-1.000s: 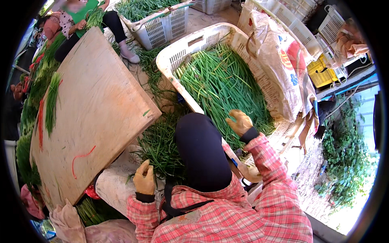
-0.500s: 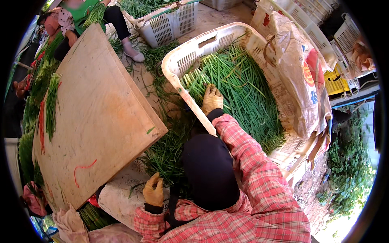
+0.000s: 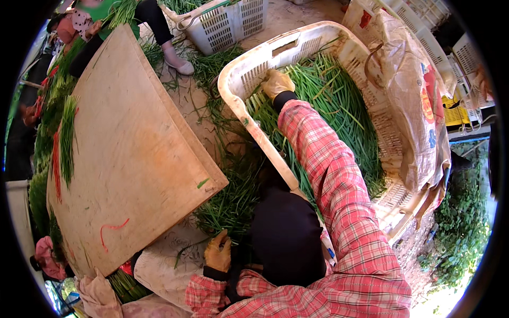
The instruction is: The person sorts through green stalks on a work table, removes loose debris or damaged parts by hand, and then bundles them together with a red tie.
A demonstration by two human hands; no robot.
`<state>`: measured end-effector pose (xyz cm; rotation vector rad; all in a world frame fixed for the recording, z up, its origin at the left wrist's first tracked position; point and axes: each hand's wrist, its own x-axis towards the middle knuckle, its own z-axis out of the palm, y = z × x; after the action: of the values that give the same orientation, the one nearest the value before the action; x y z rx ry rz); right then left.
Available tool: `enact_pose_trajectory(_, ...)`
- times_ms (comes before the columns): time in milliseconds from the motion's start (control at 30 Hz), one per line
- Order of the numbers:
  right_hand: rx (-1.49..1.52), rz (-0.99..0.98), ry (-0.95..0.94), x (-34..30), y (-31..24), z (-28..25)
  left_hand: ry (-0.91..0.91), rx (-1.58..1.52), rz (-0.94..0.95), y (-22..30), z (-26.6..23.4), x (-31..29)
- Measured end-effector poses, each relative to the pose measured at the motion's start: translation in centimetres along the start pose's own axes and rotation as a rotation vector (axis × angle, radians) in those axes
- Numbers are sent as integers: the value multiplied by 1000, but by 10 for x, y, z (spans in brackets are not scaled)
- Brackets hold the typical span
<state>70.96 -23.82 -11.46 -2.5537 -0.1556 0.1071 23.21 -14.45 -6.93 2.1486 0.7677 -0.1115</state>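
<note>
My right hand point(image 3: 278, 84), in a yellowish glove, reaches to the far left corner of a white slatted crate point(image 3: 254, 127). Its fingers curl down over the pale stalk ends of long garlic chives point(image 3: 339, 100); the fingertips are hidden. The chives lie in a loose heap along the crate. My left hand point(image 3: 218, 254), gloved too, is held low beside a dark rounded shape point(image 3: 289, 238), thumb and fingers apart and nothing visible between them. Loose green leaves point(image 3: 228, 199) lie just beyond it.
A wooden board point(image 3: 138, 153) on the left carries a small chive bundle point(image 3: 68, 138) and red ties point(image 3: 114, 227). A woven sack point(image 3: 405, 106) drapes over the crate's right side. Another white crate point(image 3: 228, 26) stands at the back, near a seated person's shoe point(image 3: 183, 68).
My right hand has moved farther away and slightly left, from the top of the chives to their ends, and its fingers have curled. My left hand keeps its open curve. The whole view has shifted slightly.
</note>
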Motion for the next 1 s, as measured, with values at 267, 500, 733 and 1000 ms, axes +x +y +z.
enact_pose_trajectory(267,1277,-219,152,-70,-41,-94,-53,-5,-31,-7,4,2)
enact_pose_trajectory(500,783,-317,-150,-108,-18,-111,-30,-27,-39,-5,2,2)
enact_pose_trajectory(733,-407,-440,68,-146,60,8,-117,32,-47,-16,10,3)
enact_pose_trajectory(1000,-409,-310,38,-130,8,-43,-158,21,-189,-6,6,6)
